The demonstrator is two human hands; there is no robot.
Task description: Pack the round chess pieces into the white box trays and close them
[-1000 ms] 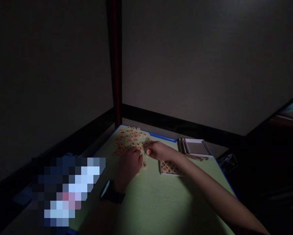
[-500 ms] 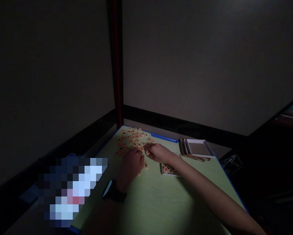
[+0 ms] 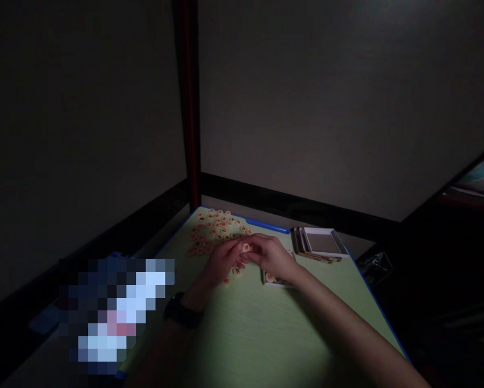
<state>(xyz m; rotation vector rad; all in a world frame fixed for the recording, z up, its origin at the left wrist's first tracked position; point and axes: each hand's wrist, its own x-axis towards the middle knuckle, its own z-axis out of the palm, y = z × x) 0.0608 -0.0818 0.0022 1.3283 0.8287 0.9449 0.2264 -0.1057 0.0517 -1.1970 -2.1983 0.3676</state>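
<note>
A round, pale xiangqi piece [image 3: 246,247] with a red character sits between the fingertips of my two hands. My left hand [image 3: 222,262] is closed at its left side, with a dark watch [image 3: 182,311] on the wrist. From the right, the curled fingers of my right hand [image 3: 269,255] meet it. Several more xiangqi pieces [image 3: 218,224] lie loosely spread on the green table [image 3: 242,328] beyond my left hand. Two stray pieces, one a black-marked piece [image 3: 236,271], lie just below my hands. A shallow box [image 3: 271,283] holding pieces is partly hidden by my right hand and forearm.
Shallow trays or lids [image 3: 325,242] lean stacked together at the table's far right. Blue edging [image 3: 268,226] runs along the table. Walls meet behind it at a dark red post [image 3: 192,108]. A blurred-out bright patch [image 3: 124,312] lies to the left.
My hands have come together, and the red-marked piece now shows between their fingertips. My left hand has turned and its fingers have extended toward my right hand. The view has shifted slightly.
</note>
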